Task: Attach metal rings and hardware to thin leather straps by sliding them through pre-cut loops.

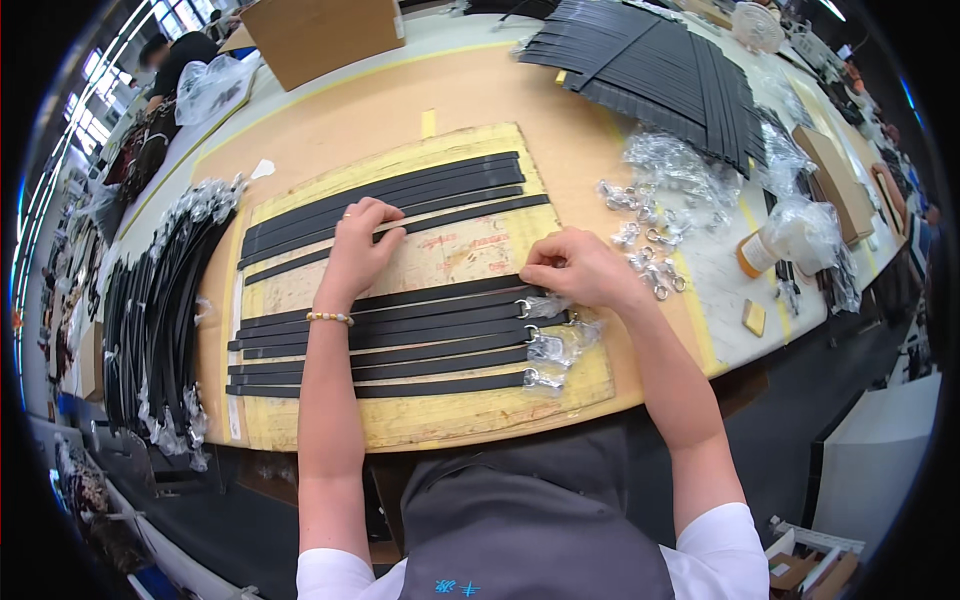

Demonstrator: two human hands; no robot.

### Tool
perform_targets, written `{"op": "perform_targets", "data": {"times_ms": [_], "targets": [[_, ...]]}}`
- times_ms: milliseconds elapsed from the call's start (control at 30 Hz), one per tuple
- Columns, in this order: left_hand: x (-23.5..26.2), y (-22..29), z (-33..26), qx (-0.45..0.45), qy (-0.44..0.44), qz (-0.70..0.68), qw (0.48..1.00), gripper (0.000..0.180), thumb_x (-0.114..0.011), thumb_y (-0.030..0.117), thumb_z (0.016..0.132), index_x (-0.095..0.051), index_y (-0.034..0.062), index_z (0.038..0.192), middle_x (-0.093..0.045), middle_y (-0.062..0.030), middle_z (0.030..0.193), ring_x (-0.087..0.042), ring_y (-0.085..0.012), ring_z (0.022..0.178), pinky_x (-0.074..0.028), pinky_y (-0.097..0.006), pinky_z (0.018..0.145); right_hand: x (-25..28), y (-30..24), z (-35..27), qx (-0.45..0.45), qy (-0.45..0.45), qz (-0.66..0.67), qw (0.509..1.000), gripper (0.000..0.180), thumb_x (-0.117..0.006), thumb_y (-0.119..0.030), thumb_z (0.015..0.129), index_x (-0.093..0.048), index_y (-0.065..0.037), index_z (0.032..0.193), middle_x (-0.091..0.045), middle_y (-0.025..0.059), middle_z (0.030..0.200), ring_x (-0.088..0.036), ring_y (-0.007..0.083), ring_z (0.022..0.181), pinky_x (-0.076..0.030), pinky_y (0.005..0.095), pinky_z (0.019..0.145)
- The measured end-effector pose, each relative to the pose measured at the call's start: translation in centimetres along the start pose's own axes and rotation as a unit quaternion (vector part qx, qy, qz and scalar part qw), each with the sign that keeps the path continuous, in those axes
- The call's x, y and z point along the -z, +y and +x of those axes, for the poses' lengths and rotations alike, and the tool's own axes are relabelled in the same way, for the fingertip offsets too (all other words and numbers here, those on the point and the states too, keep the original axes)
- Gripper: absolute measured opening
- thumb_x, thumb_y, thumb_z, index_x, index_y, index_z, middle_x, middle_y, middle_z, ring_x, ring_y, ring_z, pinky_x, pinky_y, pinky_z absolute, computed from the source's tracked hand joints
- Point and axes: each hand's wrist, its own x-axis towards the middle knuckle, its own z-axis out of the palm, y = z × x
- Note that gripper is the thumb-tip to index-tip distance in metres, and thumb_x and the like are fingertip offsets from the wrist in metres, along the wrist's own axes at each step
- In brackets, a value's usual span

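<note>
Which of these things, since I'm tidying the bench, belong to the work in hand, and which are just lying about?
Likely the work: yellow board, black straps on it, silver clasps, strap pile, strap bundle at left.

Apparently lying about: cardboard box, yellow block, orange container.

A person's left forearm (pixel 330 430) and right forearm (pixel 678 395) reach forward, bare; the left grip (pixel 398 222) holds its thumb apart from bent fingers, the right grip (pixel 527 270) turned inward, fingertips pinched.
</note>
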Motion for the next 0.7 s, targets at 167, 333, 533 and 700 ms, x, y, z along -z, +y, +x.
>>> {"op": "perform_targets", "data": {"times_ms": [167,333,533,700], "targets": [[-2.9,2.1,0.8,-0.028,-0.055,0.009,0.998,0.016,-0.071,0.01,0.086,-0.068,0.0039,0.1,-0.061,-0.0075,0.095,-0.055,-0.0244,0.098,-0.048,-0.035,0.088,2.8,2.2,0.0,0.008,0.227,-0.076,0.971,0.03,-0.072,-0.036,0.087,-0.076,-0.007,0.094,-0.074,0.0126,0.087,-0.071,0.0279,0.084,-0.054,0.0396,0.078],[-1.3,1.8,0.7,0.06,-0.107,0.015,0.992,0.015,-0.071,0.012,0.085,-0.065,0.0031,0.095,-0.059,-0.0081,0.092,-0.054,-0.0239,0.094,-0.048,-0.035,0.086,6.8,4.0,-1.8,-0.235,0.237,-0.23,0.914,0.032,-0.072,-0.038,0.084,-0.072,-0.009,0.098,-0.074,0.0137,0.097,-0.071,0.0298,0.095,-0.054,0.0403,0.085],[-1.7,2.1,0.7,0.056,-0.124,0.034,0.99,0.019,-0.072,0.015,0.084,-0.064,0.0018,0.094,-0.061,-0.0107,0.094,-0.057,-0.0273,0.093,-0.05,-0.036,0.084,4.1,4.8,0.6,-0.149,0.213,-0.237,0.936,0.028,-0.07,-0.03,0.082,-0.071,-0.008,0.099,-0.074,0.0146,0.099,-0.07,0.0326,0.098,-0.054,0.0429,0.089],[-5.4,5.9,3.2,-0.05,-0.095,0.015,0.994,0.032,-0.074,0.023,0.085,-0.064,0.0017,0.107,-0.061,-0.0136,0.105,-0.056,-0.0312,0.105,-0.046,-0.04,0.096,4.2,3.8,0.6,-0.072,0.237,-0.077,0.966,0.024,-0.072,-0.022,0.081,-0.069,-0.005,0.098,-0.073,0.0095,0.094,-0.072,0.0232,0.09,-0.056,0.0362,0.082]]}}
